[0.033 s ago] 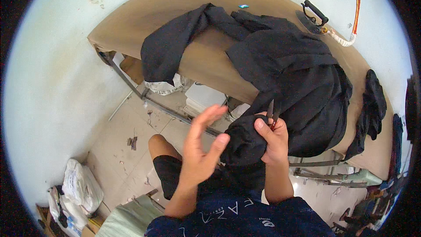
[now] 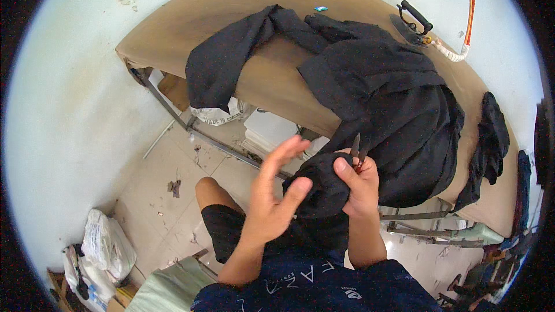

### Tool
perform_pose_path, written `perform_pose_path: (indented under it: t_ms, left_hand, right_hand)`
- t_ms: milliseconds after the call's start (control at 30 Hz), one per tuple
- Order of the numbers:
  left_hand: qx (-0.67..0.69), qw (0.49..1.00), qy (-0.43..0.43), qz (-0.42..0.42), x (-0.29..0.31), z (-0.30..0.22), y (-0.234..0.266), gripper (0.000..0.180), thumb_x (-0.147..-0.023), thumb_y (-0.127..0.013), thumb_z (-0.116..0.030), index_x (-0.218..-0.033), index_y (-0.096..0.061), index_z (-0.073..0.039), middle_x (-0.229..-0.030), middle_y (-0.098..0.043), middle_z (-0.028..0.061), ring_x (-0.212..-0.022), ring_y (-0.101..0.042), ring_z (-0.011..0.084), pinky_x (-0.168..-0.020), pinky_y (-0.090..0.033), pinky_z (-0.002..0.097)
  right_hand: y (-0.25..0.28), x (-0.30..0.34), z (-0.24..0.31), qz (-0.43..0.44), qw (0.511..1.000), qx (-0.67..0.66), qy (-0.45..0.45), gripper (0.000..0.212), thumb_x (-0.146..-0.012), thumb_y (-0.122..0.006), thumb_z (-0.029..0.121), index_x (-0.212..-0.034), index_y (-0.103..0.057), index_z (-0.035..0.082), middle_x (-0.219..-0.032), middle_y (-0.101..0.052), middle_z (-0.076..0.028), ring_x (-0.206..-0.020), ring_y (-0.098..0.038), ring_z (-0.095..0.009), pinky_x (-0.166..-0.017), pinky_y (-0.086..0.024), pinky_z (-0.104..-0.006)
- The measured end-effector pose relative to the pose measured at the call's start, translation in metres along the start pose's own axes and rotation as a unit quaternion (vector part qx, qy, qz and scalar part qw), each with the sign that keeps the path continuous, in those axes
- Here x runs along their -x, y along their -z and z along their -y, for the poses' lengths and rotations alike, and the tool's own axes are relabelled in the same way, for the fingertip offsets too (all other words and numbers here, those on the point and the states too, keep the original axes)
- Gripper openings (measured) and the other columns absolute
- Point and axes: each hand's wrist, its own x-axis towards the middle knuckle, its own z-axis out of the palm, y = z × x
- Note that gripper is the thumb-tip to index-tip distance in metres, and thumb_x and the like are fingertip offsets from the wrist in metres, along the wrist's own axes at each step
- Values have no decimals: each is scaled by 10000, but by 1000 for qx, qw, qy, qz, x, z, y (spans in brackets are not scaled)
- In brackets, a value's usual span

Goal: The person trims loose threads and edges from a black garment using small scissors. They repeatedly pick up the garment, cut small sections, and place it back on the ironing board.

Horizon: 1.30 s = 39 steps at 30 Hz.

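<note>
My right hand (image 2: 361, 185) is closed with the thumb pressed on a black garment (image 2: 399, 121). Two dark pointed blades of small thread snips (image 2: 355, 145) stick up out of the same hand, with a bit of red at their base. The rest of the snips is hidden by the fingers. Left of it, my left hand (image 2: 274, 196) is open, thumb and fingers spread, with nothing in it. It is close to the bunched part of the cloth; whether it touches cannot be made out. The garment hangs from the table towards my lap, one long piece lying off to the left.
A brown padded table (image 2: 272, 81) curves across the far side. On it lie an iron (image 2: 413, 23) with a red cord and hose, a small blue packet (image 2: 321, 8) and another black cloth piece (image 2: 488, 144). White stacked sheets (image 2: 269, 130) lie underneath. Plastic bags (image 2: 107, 242) stand lower left.
My left hand has shifted a little to the right, towards the bunched cloth. The right hand keeps its hold on the snips and garment, almost in place.
</note>
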Motion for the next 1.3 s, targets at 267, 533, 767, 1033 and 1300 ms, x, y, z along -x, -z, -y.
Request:
perform_pose_path:
  t_ms: [267, 533, 767, 1033, 1300]
  left_hand:
    - [96, 989, 72, -85, -3, 5, -16, 96, -856, -724, -27, -907, -654, 12, -814, -630, 13, -756, -561, 51, -680, -446, 205]
    - [-174, 968, -80, -165, -9, 10, -14, 106, -771, -762, 0, -831, -677, 15, -713, -623, 45, -632, -555, 86, -562, -404, 228]
    - [-175, 968, -102, -149, -10, 6, -14, 123, -745, -771, -4, -845, -700, 7, -693, -631, 72, -619, -561, 125, -554, -405, 254]
    - [-177, 967, -100, -151, -5, 4, -8, 161, -726, -775, 2, -871, -706, 3, -725, -645, 86, -610, -568, 150, -551, -418, 263]
    - [-301, 924, -207, -110, -9, 5, -1, 261, -701, -759, 35, -953, -728, -25, -735, -611, 83, -601, -572, 164, -526, -426, 268]
  right_hand:
    - [-9, 1, 1, 11, 983, 166, 75, 145, -878, -697, 36, -1011, -664, -10, -910, -652, -24, -777, -584, -70, -701, -487, -234]
    - [-18, 16, 38, -7, 812, 487, 323, 371, -759, -792, 61, -1113, -685, 29, -948, -583, -102, -731, -581, -165, -623, -476, -253]
    - [-25, 7, 35, 18, 829, 472, 299, 279, -756, -798, 44, -1025, -725, 32, -904, -606, -90, -684, -615, -149, -564, -476, -241]
    - [-28, 8, 27, -10, 831, 471, 296, 231, -740, -805, 39, -951, -716, 13, -866, -648, -112, -725, -633, -190, -615, -502, -279]
    - [-31, 6, 33, 11, 854, 451, 258, 236, -758, -798, 51, -972, -705, 11, -849, -641, -103, -751, -636, -173, -628, -508, -263]
